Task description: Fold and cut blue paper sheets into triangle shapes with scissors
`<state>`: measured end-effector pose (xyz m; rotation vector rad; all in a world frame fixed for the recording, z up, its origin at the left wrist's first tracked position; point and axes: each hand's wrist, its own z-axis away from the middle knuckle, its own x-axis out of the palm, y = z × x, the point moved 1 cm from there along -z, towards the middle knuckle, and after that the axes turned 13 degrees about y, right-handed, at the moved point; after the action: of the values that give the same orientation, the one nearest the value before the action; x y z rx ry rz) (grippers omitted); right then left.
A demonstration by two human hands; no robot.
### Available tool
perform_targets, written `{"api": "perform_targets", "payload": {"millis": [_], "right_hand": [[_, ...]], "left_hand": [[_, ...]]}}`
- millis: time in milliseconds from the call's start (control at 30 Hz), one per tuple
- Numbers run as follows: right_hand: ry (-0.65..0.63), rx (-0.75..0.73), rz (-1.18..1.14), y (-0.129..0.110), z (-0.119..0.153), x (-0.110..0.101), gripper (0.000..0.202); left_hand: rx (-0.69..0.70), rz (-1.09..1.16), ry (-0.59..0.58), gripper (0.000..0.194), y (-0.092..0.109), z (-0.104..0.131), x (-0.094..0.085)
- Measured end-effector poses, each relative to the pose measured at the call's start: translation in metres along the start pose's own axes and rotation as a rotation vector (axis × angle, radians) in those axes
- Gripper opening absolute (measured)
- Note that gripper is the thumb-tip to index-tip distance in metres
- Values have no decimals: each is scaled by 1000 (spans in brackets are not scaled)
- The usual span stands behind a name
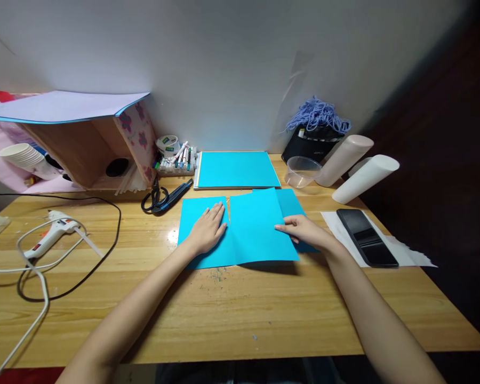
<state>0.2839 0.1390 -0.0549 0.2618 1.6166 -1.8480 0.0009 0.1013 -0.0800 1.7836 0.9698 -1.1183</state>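
Note:
A bright blue sheet of paper (258, 229) lies across the middle of the desk, with a gap running down from its top edge between its left and right parts. On the left part my left hand (206, 231) rests flat, fingers stretched out. My right hand (303, 231) pinches the right edge between thumb and fingers, and that side is lifted off the wood, casting a shadow. Behind it, another blue piece (294, 205) shows to the right, partly covered; whether it joins the front sheet I cannot tell.
A blue-topped stack (238, 169) lies behind. Scissors (155, 197) and a utility knife (172, 197) sit left, near markers (180, 157) and a glue gun (52, 234) with cords. A phone (366, 237), clear bowl (302, 172) and white tubes (366, 178) stand or lie right.

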Motion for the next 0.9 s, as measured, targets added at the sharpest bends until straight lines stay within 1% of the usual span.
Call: {"api": "perform_targets", "payload": {"millis": [100,167,233,300,433,633,800,900], "right_hand": [[168,-51,20,-4,-3,1,49],[247,-76,18,-6,-4,1,49],[291,-87,7,-7,-5,2,49],[301,-77,5,-6,-6,2,48],[226,-31,33,1,-7,2,48],[73,75,9,9,-6,-5,49],[-27,148,-36,8,-2,-15,46],[-108,161,-58,5,1,-15,44]], "left_hand": [[11,3,11,55,5,0,-5],[30,10,3,57,8,0,-5],[45,19,-11,59,10,1,-3],[52,22,-19,60,10,3,0],[51,22,-21,58,8,4,5],[48,16,-34,57,8,4,4],[38,23,-35,56,8,4,4],[33,23,-30,55,9,4,4]]}}
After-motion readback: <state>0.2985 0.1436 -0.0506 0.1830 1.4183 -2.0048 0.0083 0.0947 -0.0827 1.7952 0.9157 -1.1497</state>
